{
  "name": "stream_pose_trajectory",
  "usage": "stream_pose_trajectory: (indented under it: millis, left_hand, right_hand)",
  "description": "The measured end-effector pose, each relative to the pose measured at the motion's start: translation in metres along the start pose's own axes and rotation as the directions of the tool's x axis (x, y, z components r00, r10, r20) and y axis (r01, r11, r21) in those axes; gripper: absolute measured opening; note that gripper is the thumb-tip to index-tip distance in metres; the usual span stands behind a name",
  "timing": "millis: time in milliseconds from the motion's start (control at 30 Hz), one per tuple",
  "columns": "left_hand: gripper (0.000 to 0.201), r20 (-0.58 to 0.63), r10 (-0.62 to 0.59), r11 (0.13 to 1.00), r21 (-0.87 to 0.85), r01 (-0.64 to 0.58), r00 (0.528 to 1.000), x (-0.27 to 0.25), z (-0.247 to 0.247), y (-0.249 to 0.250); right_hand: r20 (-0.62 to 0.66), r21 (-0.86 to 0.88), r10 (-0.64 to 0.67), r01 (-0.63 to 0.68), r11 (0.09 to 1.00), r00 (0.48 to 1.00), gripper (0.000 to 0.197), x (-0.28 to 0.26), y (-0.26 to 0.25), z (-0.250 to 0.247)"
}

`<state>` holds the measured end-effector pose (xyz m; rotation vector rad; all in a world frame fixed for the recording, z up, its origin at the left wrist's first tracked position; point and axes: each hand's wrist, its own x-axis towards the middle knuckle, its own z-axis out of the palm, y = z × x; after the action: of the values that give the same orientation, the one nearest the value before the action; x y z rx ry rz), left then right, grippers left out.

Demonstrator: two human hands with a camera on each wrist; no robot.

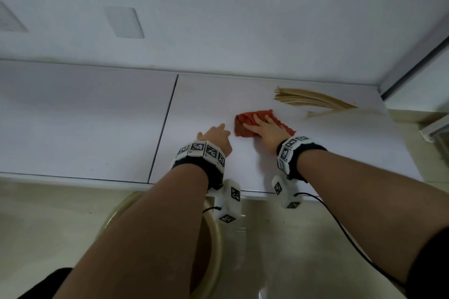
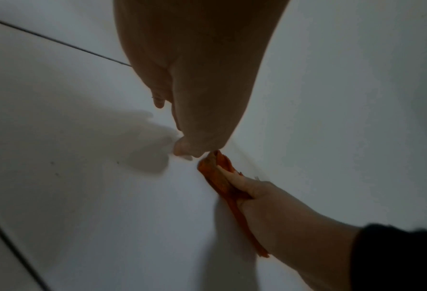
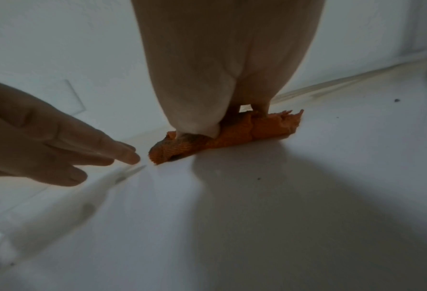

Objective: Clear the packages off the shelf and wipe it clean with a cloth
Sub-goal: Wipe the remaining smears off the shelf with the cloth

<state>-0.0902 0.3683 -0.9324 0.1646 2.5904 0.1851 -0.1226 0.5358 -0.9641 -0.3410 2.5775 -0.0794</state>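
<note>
An orange-red cloth (image 1: 244, 121) (image 3: 232, 135) (image 2: 217, 177) lies crumpled on the white shelf top (image 1: 315, 153). My right hand (image 1: 264, 130) (image 3: 219, 78) presses flat on it with fingers spread and straight. My left hand (image 1: 216, 136) (image 2: 199, 98) is just left of the cloth, fingers extended toward it, holding nothing; its fingertips (image 3: 130, 155) come within a short gap of the cloth's edge. No packages show on the shelf.
A brown streaked patch (image 1: 311, 101) marks the shelf's back right. A dark seam (image 1: 165, 126) splits the top into two panels. The white wall behind carries two plates (image 1: 124, 22). Below the front edge stands a round tan-rimmed basin (image 1: 216, 250) on the tiled floor.
</note>
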Motion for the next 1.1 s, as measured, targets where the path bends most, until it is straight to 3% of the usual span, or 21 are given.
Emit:
stream_pose_trajectory:
  millis: [200, 533, 800, 933, 1100]
  left_hand:
    - [0.054, -0.047, 0.043, 0.998, -0.039, -0.045, 0.998, -0.009, 0.009, 0.022]
    - [0.046, -0.021, -0.047, 0.999, -0.015, 0.047, 0.999, -0.010, 0.032, 0.035]
    - [0.049, -0.026, 0.073, 0.995, 0.072, -0.071, 0.997, -0.013, 0.038, 0.070]
    - [0.052, 0.044, 0.035, 0.995, 0.093, -0.039, 0.998, -0.006, 0.035, 0.072]
    - [0.039, 0.072, 0.036, 0.978, 0.204, -0.050, 0.997, 0.007, 0.026, 0.078]
  right_hand:
    - [0.066, -0.028, 0.024, -0.022, 0.999, 0.998, 0.072, -0.009, -0.002, -0.004]
    - [0.085, -0.025, 0.060, -0.058, 0.998, 0.995, 0.069, -0.037, 0.024, -0.001]
    - [0.094, 0.017, 0.190, -0.192, 0.981, 0.977, 0.071, -0.063, 0.087, 0.007]
    - [0.075, 0.006, 0.273, -0.274, 0.962, 0.959, 0.070, -0.061, 0.120, 0.010]
    - [0.065, 0.019, 0.362, -0.364, 0.931, 0.930, 0.072, -0.052, 0.154, 0.004]
